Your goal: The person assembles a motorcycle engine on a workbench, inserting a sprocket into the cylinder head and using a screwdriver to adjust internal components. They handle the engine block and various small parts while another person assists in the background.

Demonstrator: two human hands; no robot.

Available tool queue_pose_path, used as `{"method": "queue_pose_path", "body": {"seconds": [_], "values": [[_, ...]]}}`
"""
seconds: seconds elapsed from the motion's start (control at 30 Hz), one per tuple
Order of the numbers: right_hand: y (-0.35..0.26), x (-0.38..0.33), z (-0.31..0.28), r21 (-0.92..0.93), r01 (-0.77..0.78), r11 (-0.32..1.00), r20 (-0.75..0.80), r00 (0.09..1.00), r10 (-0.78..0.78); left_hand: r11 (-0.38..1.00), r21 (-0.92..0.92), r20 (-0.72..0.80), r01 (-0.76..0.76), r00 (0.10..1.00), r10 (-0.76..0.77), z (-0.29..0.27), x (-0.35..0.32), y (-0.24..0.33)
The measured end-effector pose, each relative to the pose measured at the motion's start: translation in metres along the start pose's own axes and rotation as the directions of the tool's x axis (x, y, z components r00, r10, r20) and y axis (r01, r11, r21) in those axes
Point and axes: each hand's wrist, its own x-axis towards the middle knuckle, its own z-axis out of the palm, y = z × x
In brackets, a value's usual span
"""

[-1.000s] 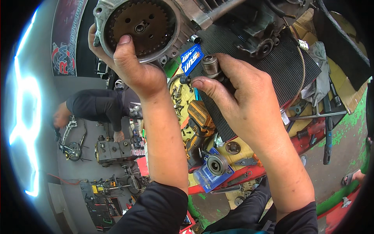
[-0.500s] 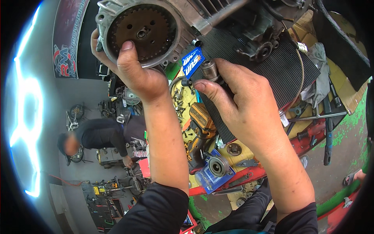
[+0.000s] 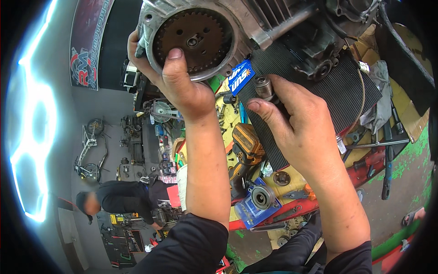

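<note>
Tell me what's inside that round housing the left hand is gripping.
Inside the round housing sits a rusty toothed disc with small holes and a centre hub. The left hand grips the rim, its thumb covering the disc's lower edge. Anything behind the disc is hidden.

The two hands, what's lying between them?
In the head view, between the left hand and the right hand lies a small blue packet, with yellow bench clutter and an orange power tool lower down.
</note>
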Motion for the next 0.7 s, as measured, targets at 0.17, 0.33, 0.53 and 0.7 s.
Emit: {"method": "queue_pose_path", "body": {"seconds": [0.17, 0.33, 0.53, 0.7], "values": [[-0.001, 0.0, 0.0, -0.006, -0.01, 1.0, 0.011, 1.0, 0.01, 0.998, 0.052, 0.061, 0.029, 0.998, -0.032, 0.001, 0.001, 0.009], [-0.002, 0.0, 0.0, -0.018, 0.004, 1.0, 0.007, 1.0, -0.004, 1.0, -0.013, -0.014, 0.005, 1.0, -0.005, 0.0, 0.0, 0.002], [0.0, 0.0, -0.001, 0.003, 0.006, 1.0, 0.013, 1.0, -0.006, 0.997, 0.062, 0.078, 0.041, 0.996, -0.046, 0.004, 0.001, 0.013], [0.001, -0.001, -0.001, -0.022, 0.016, 1.0, 0.01, 1.0, -0.016, 0.997, 0.064, 0.092, 0.032, 0.995, -0.038, 0.002, 0.001, 0.011]]}}
